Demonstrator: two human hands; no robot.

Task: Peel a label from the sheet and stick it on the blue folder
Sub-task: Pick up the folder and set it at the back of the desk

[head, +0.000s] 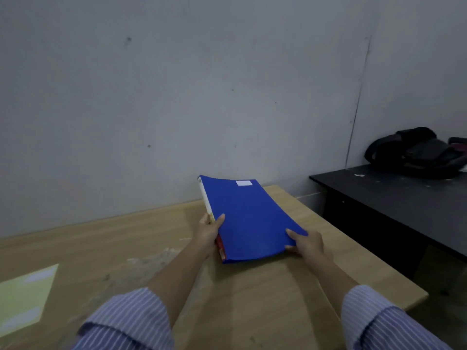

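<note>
The blue folder [249, 218] is held above the wooden table [131, 238], its far end tilted up toward the wall. A small white label [244, 183] is stuck near its far edge. My left hand [208, 233] grips the folder's left spine side, thumb on the cover. My right hand [307, 242] grips its near right corner. The pale yellow label sheet [24, 296] lies flat at the table's left, far from both hands.
A grey wall stands just behind the table. To the right a black desk [394, 198] carries a black bag [417, 152]. A gap separates the two tables. Both of my forearms wear striped sleeves.
</note>
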